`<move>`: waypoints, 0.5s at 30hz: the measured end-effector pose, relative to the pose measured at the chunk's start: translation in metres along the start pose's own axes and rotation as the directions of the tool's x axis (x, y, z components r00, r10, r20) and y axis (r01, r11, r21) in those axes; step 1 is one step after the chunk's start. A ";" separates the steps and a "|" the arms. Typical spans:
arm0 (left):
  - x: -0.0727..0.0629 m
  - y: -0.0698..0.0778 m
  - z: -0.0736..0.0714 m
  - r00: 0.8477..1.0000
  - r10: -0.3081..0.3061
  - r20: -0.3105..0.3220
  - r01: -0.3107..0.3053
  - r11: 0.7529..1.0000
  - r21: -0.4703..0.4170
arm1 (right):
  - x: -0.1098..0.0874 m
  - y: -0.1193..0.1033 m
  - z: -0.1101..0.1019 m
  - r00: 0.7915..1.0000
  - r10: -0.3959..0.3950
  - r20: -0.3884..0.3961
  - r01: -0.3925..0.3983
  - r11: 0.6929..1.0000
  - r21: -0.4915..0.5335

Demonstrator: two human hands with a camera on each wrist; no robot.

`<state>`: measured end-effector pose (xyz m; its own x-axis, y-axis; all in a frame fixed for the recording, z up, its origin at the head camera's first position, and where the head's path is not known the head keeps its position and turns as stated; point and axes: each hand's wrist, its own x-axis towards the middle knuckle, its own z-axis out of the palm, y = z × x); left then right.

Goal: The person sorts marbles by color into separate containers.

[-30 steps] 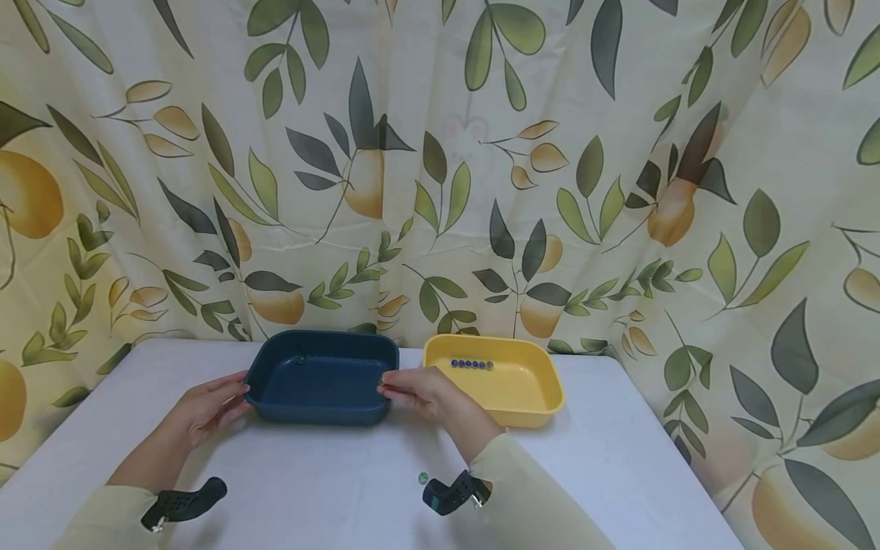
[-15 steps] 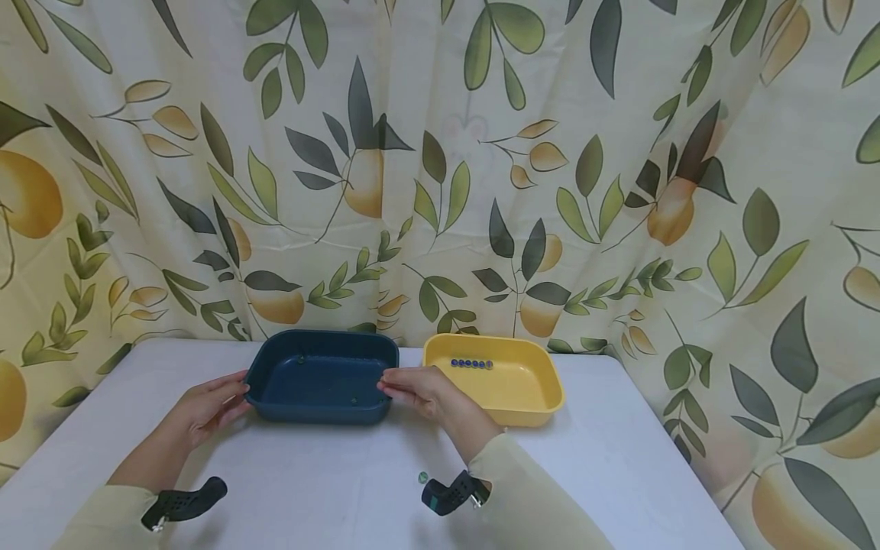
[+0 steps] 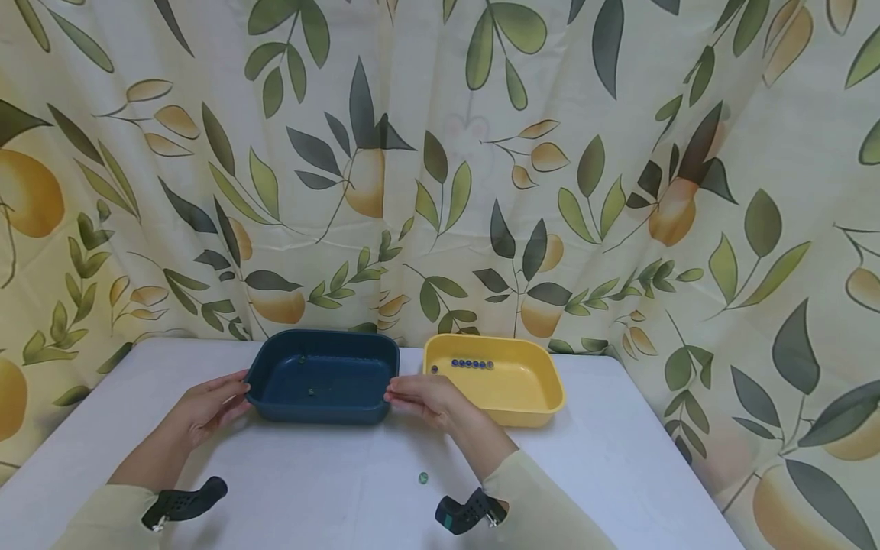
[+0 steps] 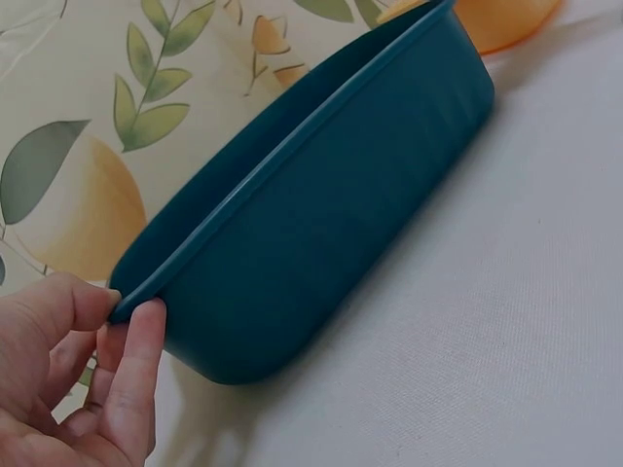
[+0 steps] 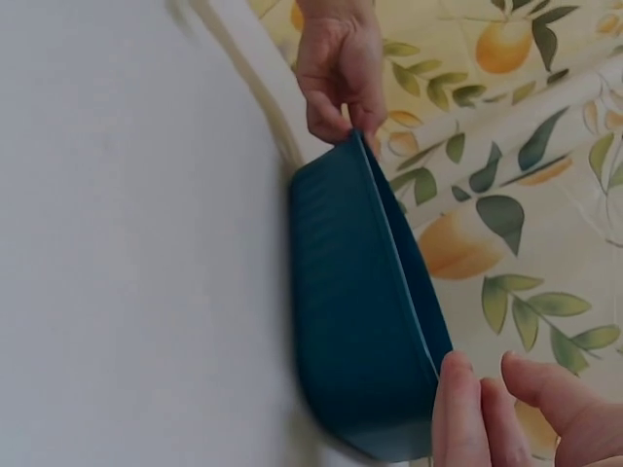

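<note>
A dark blue plastic tray (image 3: 323, 412) stands on the table between both hands. My left hand (image 3: 205, 409) grips its left rim; in the left wrist view the thumb (image 4: 73, 302) lies over the rim and the fingers are against the outside. At the opposite end is my right hand (image 3: 429, 401), with fingertips right at the rim. The right wrist view shows that hand's thumb (image 5: 545, 384) lifted apart from its fingers (image 5: 462, 413), nothing between them. Two small greenish marbles, one near the back (image 3: 302, 360) and one nearer the front (image 3: 311, 392), lie inside the tray.
Close by on the right stands a yellow tray (image 3: 529, 418), partly behind the right hand. Inside are a row of several blue marbles (image 3: 472, 364) and a single one (image 3: 435, 369) at its left. A green marble (image 3: 422, 477) lies on the white tablecloth near the right wrist. Behind hangs a leaf-print curtain (image 3: 440, 191).
A greenish marble in the blue tray has rolled left from near the right hand. My right hand has shifted slightly right and down, its thumb side off the rim. The left hand stays put.
</note>
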<state>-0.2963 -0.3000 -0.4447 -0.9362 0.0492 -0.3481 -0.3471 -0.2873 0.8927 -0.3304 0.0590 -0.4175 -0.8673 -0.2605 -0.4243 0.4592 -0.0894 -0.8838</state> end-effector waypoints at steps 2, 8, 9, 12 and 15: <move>0.000 0.000 0.000 1.000 0.001 0.002 -0.001 1.000 -0.006 | -0.003 0.002 -0.002 1.000 -0.012 0.024 0.012 1.000 -0.012; 0.000 0.000 -0.001 1.000 -0.002 -0.006 0.002 1.000 0.001 | -0.016 0.010 -0.014 0.997 -0.023 0.067 0.028 0.997 -0.076; 0.000 0.000 -0.001 1.000 -0.003 -0.005 0.003 1.000 0.003 | -0.018 0.012 -0.017 0.997 -0.023 0.074 0.030 0.996 -0.089; 0.000 0.000 0.000 1.000 -0.001 -0.003 0.001 1.000 0.006 | -0.026 0.018 -0.027 0.996 -0.024 0.081 0.034 0.991 -0.126; 0.000 0.000 0.001 1.000 0.005 0.004 -0.005 1.000 0.003 | -0.032 0.023 -0.038 0.996 -0.027 0.086 0.039 0.988 -0.150</move>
<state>-0.2960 -0.2994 -0.4446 -0.9381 0.0513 -0.3426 -0.3426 -0.2848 0.8953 -0.2991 0.1021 -0.4318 -0.8596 -0.3395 -0.3820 0.3907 0.0452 -0.9194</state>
